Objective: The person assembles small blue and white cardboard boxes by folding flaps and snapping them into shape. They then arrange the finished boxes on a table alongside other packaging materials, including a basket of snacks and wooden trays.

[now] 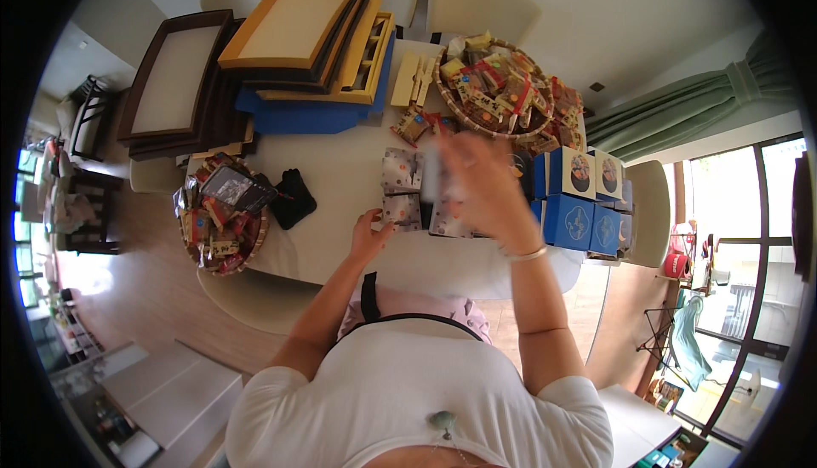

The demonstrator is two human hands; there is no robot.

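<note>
My left hand (370, 236) rests at the near left of a cluster of small grey-white patterned boxes. Its fingers are apart, and their tips touch the side of one patterned box (402, 210). Another patterned box (402, 169) stands just beyond it. Over the right part of this cluster is my right hand (487, 185), smeared by motion. A pale blurred shape (432, 175) shows beside its fingers; whether the hand holds it cannot be made out. Further patterned boxes (451, 219) lie partly hidden under that hand.
A wicker basket (442, 98) heaped with wrapped snacks stands at the far right, a snack basket (219, 217) at the left. Blue boxes (568, 223) are stacked right. Yellow trays (242, 49), dark trays (136, 115) and a black pouch (294, 198) occupy the table's left side.
</note>
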